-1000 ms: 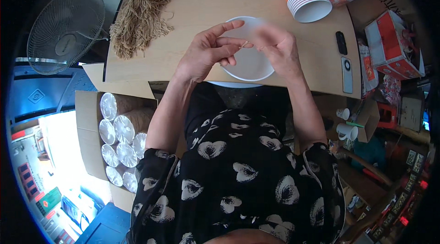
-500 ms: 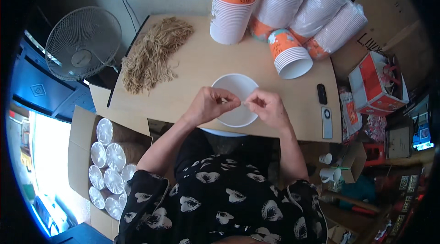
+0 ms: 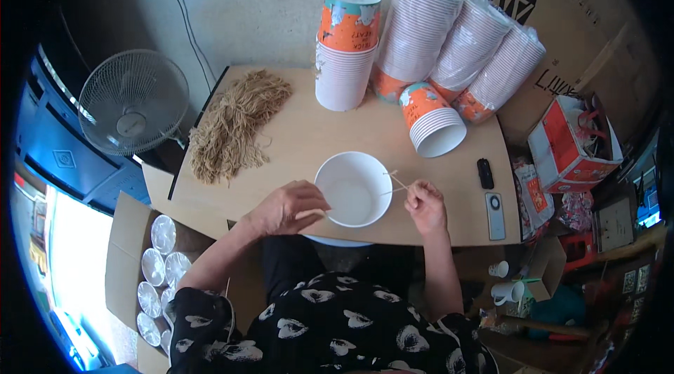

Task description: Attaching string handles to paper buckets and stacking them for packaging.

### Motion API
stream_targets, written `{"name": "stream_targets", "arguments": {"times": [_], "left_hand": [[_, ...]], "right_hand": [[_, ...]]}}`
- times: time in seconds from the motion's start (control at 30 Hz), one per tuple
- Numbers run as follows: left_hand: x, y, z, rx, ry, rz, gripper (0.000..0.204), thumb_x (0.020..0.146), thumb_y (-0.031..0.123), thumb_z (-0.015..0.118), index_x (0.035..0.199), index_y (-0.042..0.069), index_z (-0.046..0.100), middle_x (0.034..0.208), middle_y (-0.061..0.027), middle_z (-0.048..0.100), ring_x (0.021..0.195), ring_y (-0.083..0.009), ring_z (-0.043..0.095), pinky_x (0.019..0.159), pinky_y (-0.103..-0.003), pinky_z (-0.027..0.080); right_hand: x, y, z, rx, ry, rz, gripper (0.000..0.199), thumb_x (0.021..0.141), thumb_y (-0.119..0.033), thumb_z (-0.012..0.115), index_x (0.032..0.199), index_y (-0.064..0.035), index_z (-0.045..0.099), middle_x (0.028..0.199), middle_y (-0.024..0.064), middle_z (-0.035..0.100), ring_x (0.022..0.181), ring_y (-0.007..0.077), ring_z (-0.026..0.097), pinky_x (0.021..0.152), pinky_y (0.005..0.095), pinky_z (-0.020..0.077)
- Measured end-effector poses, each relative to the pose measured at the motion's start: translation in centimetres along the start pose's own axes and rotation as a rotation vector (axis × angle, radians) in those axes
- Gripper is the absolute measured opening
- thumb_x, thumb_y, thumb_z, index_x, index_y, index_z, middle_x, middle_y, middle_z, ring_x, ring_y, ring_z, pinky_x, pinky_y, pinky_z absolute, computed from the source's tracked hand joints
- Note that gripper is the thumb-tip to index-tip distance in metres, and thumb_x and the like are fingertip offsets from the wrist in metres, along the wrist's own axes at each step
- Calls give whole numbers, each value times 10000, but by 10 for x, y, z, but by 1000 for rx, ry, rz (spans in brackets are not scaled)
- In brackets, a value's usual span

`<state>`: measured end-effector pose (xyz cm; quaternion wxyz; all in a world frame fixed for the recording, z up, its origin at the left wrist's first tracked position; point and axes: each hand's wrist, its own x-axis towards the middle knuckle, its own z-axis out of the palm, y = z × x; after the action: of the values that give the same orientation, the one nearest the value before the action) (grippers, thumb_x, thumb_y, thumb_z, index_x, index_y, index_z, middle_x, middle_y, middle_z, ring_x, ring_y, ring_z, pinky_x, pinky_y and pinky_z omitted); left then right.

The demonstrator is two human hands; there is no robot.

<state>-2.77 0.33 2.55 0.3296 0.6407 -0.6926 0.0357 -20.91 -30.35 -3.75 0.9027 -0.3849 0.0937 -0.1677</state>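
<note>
Above a tan table (image 3: 298,135) by a grey wall (image 3: 260,16), right hand (image 3: 427,207) pinches string (image 3: 400,181), left hand (image 3: 284,207) loosely spread.

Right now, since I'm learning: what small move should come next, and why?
Perhaps bring the left hand to the thin cord: the right hand holds it, its ends stick out toward the white tub, and the left hand is apart.

And they part! My left fingers (image 3: 309,195) swing out to the white bowl's (image 3: 353,191) left rim, perhaps touching; my right fingers (image 3: 420,193) break rightward, thin strand (image 3: 399,181) now jutting out.
</note>
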Motion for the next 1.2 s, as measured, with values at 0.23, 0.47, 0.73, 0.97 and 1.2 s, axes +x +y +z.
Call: {"name": "stream_targets", "arguments": {"times": [0.23, 0.47, 0.73, 0.97, 1.2], "left_hand": [[48, 2, -31, 313, -356, 284, 346, 823, 127, 598, 1161, 112, 671, 1034, -28, 635, 1016, -183, 632, 842, -315, 535], [189, -76, -140, -484, 308, -126, 217, 911, 95, 673, 1102, 12, 734, 980, -49, 740, 1002, -160, 668, 864, -301, 539], [245, -289, -168, -1438, 683, -472, 152, 963, 150, 686, 1023, 11, 698, 927, -63, 723, 798, -107, 690, 719, -225, 609], [223, -314, -105, -1537, 763, -668, 116, 981, 132, 655, 953, 20, 664, 825, -57, 719, 675, -113, 690, 630, -181, 600], [214, -303, -111, -321, 767, -892, 590, 942, 493, 655, 1269, 4, 618, 1231, -175, 652, 1104, -278, 656, 930, -377, 542]], "right_hand": [[4, -9, -15, 122, -187, -78, 157, 942, -122, 642, 1070, -36, 616, 878, 58, 600, 785, 146, 579, 664, 285, 455], [-11, -56, -20, -232, 19, -491, 657, 922, -342, 675, 1441, -7, 449, 1545, 189, 408, 1420, 324, 413, 1135, 437, 354], [-54, -17, -73, -496, 316, -260, 195, 971, -142, 626, 1055, 26, 677, 1004, 124, 700, 859, 204, 653, 787, 330, 521], [-67, -2, -92, -383, 465, -241, 144, 978, -108, 615, 931, 13, 677, 814, 57, 669, 714, 130, 606, 653, 275, 486], [-67, 21, -95, -396, 563, -139, 114, 962, -92, 632, 928, 4, 683, 794, 45, 664, 682, 108, 577, 635, 261, 470]]}}
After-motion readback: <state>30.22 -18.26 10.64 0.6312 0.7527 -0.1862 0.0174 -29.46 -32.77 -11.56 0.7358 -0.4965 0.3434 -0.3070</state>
